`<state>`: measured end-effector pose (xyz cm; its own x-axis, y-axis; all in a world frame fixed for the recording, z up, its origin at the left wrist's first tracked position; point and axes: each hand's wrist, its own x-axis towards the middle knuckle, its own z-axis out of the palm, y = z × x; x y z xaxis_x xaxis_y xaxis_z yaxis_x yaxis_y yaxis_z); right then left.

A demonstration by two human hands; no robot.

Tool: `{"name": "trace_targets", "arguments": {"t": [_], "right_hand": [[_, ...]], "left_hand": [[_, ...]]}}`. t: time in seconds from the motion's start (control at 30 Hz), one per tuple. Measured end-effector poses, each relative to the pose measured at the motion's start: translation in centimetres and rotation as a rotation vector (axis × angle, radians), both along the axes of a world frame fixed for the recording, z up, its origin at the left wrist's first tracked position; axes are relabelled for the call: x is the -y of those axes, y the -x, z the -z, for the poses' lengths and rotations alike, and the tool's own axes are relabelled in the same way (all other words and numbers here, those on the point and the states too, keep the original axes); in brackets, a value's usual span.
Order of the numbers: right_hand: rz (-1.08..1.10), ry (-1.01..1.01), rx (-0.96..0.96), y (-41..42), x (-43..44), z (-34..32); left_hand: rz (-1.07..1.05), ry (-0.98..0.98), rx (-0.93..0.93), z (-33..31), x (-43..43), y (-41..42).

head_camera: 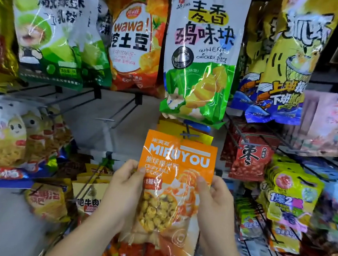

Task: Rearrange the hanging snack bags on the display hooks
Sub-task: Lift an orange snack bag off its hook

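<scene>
Both hands hold one orange MIFUYOU bag (176, 181) upright in front of the display. The left hand (124, 191) grips its left edge, thumb on the front beside the red label, fingers wrapped behind; the right hand (213, 201) grips the right edge the same way, thumb pressed on the printed front. Between the two grips a clear window shows what the bag holds — a mass of small yellow puffed balls, some darker.

Straight above the grips, the bag's top edge sits just at the tip of a display hook (188, 134), with more orange and yellow bags (203, 136) of the same kind hanging behind it; whether the held bag is threaded on the hook cannot be told.

Higher still hangs a white-and-green chicken piece bag (201, 55), its lower half printed with golden nuggets. Left of that is an orange wawa bag (131, 34) — printed with potato snacks. To the right of the right grip hangs a red jujube bag (250, 157), and beyond it a yellow-green bag (292, 198). Left of the left grip, bare hooks (107, 120) stick out from the panel.
</scene>
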<state>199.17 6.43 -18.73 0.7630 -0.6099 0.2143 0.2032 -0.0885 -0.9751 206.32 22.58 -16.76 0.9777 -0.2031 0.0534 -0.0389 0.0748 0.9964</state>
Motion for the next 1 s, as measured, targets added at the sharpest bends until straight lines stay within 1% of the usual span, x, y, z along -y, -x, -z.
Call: {"name": "trace_targets", "arguments": {"t": [0.07, 0.13, 0.23, 0.3, 0.4, 0.5, 0.63, 0.7, 0.8, 1.0], "right_hand": [[-0.026, -0.002, -0.006, 0.3, -0.7, 0.2], [-0.079, -0.023, -0.026, 0.2, -1.5, 0.6], [-0.105, 0.034, -0.07, -0.7, -2.9, 1.4], [-0.12, 0.043, -0.097, -1.5, -3.9, 2.1], [-0.177, -0.003, -0.12, -3.1, -5.4, 2.7], [-0.193, -0.002, -0.095, -4.8, -7.3, 2.2], [-0.207, 0.082, -0.072, -7.3, -10.0, 0.9], [-0.184, 0.087, -0.045, -8.6, -11.2, 0.0], [-0.083, 0.1, -0.001, -11.0, -12.9, -0.9], [0.069, 0.03, 0.041, -15.0, -13.2, -1.4]], "left_hand": [[-0.012, 0.0, -0.014, 0.3, -0.6, 0.1], [0.003, 0.057, -0.053, 0.3, -1.3, 0.1], [-0.007, 0.102, -0.087, 0.7, -2.9, -0.3], [-0.044, 0.092, -0.087, 1.2, -4.2, -0.7], [-0.132, 0.046, -0.053, 2.0, -6.5, -2.2], [-0.187, 0.05, -0.007, 1.6, -8.9, -4.2], [-0.179, 0.059, 0.066, 0.5, -11.3, -7.1], [-0.138, 0.051, 0.092, 0.2, -11.9, -8.3], [-0.099, 0.048, 0.097, 0.4, -12.5, -9.8], [-0.02, 0.04, 0.059, 0.9, -13.2, -12.2]]}}
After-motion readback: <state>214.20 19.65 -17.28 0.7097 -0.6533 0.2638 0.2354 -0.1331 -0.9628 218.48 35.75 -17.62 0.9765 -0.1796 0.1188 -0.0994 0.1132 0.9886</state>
